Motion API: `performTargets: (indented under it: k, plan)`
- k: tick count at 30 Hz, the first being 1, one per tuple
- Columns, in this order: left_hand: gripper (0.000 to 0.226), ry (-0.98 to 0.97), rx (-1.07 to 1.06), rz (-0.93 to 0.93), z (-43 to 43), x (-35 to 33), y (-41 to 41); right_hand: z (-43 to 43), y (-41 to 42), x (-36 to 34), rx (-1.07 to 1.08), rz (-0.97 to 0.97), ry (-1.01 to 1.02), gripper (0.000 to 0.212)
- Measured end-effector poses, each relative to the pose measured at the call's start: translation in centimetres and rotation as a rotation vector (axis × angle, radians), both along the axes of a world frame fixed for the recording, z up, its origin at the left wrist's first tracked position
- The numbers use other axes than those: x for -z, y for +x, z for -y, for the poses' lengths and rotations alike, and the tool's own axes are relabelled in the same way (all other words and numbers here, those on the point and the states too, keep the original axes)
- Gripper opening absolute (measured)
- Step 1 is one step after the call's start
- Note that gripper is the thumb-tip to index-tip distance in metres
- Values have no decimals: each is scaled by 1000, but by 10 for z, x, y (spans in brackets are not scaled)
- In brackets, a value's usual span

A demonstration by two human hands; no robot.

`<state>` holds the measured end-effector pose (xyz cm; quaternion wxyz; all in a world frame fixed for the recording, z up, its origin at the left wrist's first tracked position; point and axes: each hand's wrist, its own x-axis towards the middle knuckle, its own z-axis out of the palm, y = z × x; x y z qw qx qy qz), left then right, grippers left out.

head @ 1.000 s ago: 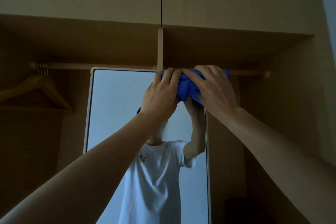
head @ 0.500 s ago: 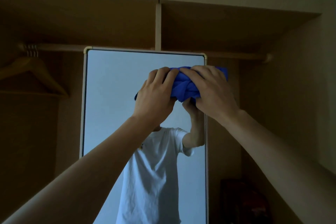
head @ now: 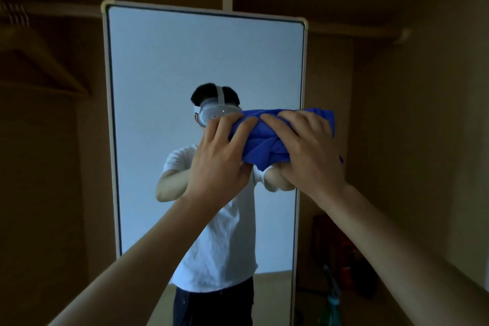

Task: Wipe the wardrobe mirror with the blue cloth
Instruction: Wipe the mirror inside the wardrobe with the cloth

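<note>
Pressing blue cloth [head: 267, 137] (long axis horizontal) against mirror [head: 164, 66].

Both arms outstretched, raised; left hand [head: 219, 159] and right hand [head: 307, 151] side by side, fingers curled, gripping.

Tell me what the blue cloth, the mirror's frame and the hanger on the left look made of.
Blue cloth: soft woven or knit fabric, matte; it bunches into folds under both hands.
Mirror frame: smooth pale strip with rounded corners, likely plastic or painted metal; the dim light leaves it open.
Hanger: probably wood, brown and thick-armed, though dark and blurred.
</note>
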<state>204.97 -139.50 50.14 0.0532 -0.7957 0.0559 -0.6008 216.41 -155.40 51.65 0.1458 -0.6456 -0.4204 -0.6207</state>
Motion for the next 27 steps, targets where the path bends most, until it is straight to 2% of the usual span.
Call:
performTargets:
  k: [4, 17, 27]
  plan:
    - [56, -32, 5, -8, 0, 28, -1, 0, 0, 29, -7, -37, -25, 79]
    - [55, -146, 55, -71, 7, 138, -6, 4, -13, 134, -40, -197, -81, 62]
    - [51, -225, 78, -183, 7, 203, -15, 2, -20, 207, -18, -302, -122, 69]
